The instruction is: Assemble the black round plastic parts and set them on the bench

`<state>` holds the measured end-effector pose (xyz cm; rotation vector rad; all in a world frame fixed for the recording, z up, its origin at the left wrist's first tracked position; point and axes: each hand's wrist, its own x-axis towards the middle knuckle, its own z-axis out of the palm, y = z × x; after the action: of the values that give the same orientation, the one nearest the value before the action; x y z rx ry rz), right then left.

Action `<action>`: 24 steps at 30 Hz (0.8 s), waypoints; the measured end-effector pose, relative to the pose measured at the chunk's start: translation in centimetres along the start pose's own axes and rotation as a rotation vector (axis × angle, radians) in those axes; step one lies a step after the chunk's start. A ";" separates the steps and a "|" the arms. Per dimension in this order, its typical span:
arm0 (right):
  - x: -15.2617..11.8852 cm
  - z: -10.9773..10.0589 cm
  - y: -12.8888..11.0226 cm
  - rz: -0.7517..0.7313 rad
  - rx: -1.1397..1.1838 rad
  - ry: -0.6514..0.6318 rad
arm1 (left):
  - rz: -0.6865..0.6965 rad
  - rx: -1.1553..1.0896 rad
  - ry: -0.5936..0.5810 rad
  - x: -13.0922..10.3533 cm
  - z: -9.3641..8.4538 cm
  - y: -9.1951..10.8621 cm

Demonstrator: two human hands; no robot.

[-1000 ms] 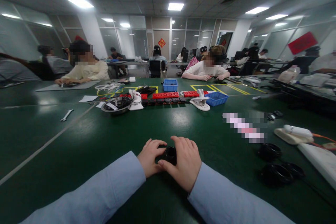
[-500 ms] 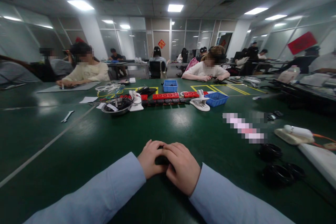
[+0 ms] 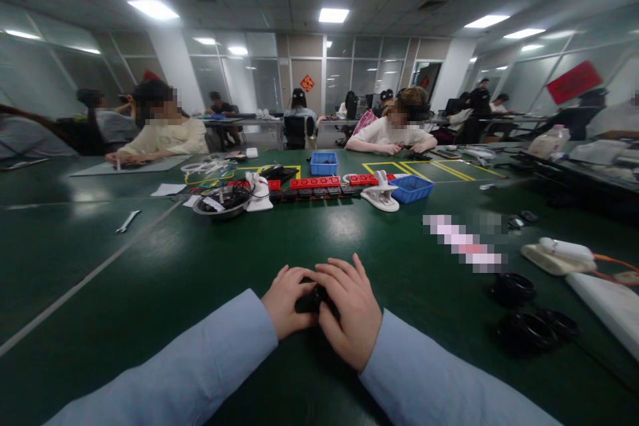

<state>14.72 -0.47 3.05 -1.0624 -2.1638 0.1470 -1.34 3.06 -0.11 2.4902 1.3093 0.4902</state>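
Left hand [image 3: 285,304] is holding black part [image 3: 318,294], apparently steadying it; right hand [image 3: 351,315] is cupping over, grip indeterminable; handling is likely requiring steadiness.

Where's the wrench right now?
Left side of the head view: the wrench lies on the green table, just left of the pale line and left of the metal bowl.

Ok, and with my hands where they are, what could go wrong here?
The small black part could slip unnoticed, since the left hand and right hand hide most of it. A fingertip might get pinched, as both hands crowd closely around it. And if the right sleeve swung outward, it could knock the black round parts lying to its right.
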 end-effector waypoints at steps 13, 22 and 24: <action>0.1 1.0 0.8 0.113 -0.119 -0.069 | -0.014 -0.001 -0.016 0.0 0.0 0.2; 0.1 0.9 0.7 -0.023 0.019 -0.071 | 0.001 0.002 0.014 0.0 0.4 -0.2; 0.1 0.9 0.7 -0.051 0.053 -0.073 | -0.002 -0.004 0.015 0.0 0.4 -0.2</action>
<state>14.53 0.21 2.15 -0.9857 -2.2374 0.2213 -1.32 3.17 -0.52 2.4859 1.3152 0.5119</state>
